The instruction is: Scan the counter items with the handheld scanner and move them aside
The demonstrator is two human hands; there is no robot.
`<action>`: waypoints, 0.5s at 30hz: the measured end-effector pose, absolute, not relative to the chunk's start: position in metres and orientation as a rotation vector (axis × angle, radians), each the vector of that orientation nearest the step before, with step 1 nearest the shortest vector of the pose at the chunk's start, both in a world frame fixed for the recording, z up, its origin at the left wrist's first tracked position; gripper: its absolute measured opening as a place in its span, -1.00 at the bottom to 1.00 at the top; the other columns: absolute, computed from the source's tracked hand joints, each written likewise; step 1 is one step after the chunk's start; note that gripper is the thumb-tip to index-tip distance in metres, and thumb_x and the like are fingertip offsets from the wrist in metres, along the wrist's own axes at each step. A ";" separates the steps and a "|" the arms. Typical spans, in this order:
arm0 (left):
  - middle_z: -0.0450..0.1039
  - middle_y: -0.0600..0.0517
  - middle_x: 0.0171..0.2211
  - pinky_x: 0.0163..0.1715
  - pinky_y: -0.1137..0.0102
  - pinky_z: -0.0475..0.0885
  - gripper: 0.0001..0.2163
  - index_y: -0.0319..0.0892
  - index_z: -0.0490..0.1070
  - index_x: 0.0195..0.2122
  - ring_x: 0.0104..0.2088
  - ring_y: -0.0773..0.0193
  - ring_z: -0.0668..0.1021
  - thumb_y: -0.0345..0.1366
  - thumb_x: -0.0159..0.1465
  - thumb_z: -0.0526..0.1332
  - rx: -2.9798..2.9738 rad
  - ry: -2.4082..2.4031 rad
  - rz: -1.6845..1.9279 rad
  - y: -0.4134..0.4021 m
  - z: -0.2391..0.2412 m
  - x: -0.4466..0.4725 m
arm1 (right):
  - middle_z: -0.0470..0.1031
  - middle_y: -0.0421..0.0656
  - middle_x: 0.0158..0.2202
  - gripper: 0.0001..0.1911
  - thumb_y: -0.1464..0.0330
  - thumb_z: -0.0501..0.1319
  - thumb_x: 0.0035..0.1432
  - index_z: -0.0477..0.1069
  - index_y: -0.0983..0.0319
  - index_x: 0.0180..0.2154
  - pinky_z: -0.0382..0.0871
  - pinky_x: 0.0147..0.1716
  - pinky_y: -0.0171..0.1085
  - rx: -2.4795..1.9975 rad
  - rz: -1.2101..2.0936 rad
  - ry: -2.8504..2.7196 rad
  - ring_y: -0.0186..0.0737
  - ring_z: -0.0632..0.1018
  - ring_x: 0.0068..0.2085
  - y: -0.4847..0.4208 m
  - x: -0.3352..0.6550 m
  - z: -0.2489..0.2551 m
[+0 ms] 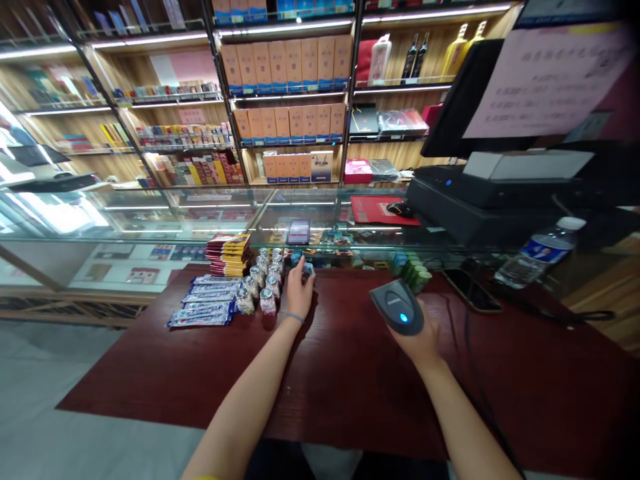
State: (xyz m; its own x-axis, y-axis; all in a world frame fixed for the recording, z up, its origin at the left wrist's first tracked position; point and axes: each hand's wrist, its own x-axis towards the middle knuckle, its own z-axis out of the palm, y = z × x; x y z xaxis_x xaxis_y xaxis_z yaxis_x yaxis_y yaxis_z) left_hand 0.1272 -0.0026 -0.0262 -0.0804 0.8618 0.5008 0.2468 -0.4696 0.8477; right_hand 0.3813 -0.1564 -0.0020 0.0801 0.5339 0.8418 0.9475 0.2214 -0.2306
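Note:
My left hand [300, 293] reaches over the dark red tabletop, its thumb and index finger closed around a small blue-topped container [309, 269]. Just left of it stand rows of small clear jars [257, 277] with silvery lids. My right hand [425, 337] grips a dark grey barcode scanner [399, 308] with a lit blue light. The scanner's handle is mostly hidden by its head and my fingers. Behind the scanner is a row of small green containers [416, 272].
Blue-white packets [205, 300] and a stack of red-yellow packets [227, 255] lie left. A small screen [299, 232] stands by the glass counter [210, 213]. At right are a phone [471, 291], a water bottle [540, 253], a monitor [463, 100] and a trailing cable [467, 353].

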 end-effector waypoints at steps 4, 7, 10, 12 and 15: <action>0.50 -0.13 -0.04 -0.04 0.25 0.49 -0.45 -0.15 0.36 0.19 -0.10 0.18 0.58 -0.20 0.16 0.37 1.377 0.926 1.477 -0.003 -0.027 0.131 | 0.58 -0.11 -0.39 -0.58 0.29 0.28 0.02 0.35 0.23 -0.05 0.50 -0.43 -0.22 -1.438 -0.530 -1.606 -0.10 0.62 -0.43 -0.157 0.379 0.001; 0.56 -0.15 -0.03 0.05 0.19 0.46 -0.54 -0.18 0.49 0.03 -0.02 0.12 0.59 -0.16 0.11 0.42 1.223 0.806 1.346 -0.003 -0.025 0.132 | 0.59 -0.11 -0.37 -0.60 0.31 0.25 0.02 0.37 0.23 -0.05 0.51 -0.39 -0.19 -1.446 -0.451 -1.612 -0.09 0.62 -0.42 -0.158 0.375 0.003; 0.58 -0.12 -0.01 0.04 0.21 0.46 -0.53 -0.16 0.52 0.02 -0.03 0.11 0.60 -0.12 0.10 0.44 1.095 0.740 1.218 -0.005 -0.022 0.131 | 0.60 -0.11 -0.38 -0.61 0.32 0.22 0.03 0.38 0.22 -0.05 0.49 -0.38 -0.19 -1.468 -0.398 -1.646 -0.08 0.62 -0.42 -0.160 0.370 0.006; 0.58 -0.12 -0.01 -0.04 0.25 0.50 -0.51 -0.15 0.52 0.04 -0.06 0.12 0.61 -0.10 0.10 0.44 1.011 0.709 1.136 -0.006 -0.020 0.129 | 0.61 -0.12 -0.36 -0.58 0.33 0.20 0.03 0.37 0.21 -0.02 0.48 -0.38 -0.20 -1.474 -0.377 -1.701 -0.07 0.63 -0.42 -0.160 0.368 0.007; 0.59 -0.13 -0.04 -0.12 0.30 0.52 -0.52 -0.15 0.53 0.05 -0.09 0.14 0.62 -0.09 0.12 0.43 0.945 0.679 1.090 -0.007 -0.019 0.127 | 0.62 -0.13 -0.34 -0.49 0.32 0.21 0.00 0.31 0.20 0.04 0.45 -0.42 -0.22 -1.518 -0.332 -1.785 -0.06 0.64 -0.42 -0.159 0.365 0.008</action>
State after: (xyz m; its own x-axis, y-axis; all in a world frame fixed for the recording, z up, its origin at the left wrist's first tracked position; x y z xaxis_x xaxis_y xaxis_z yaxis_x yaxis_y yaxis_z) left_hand 0.1268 -0.0066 -0.0187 0.3357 0.9419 -0.0108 -0.4251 0.1618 0.8906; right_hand 0.3645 -0.1592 0.0080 -0.0093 0.7314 0.6819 0.9277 0.2609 -0.2671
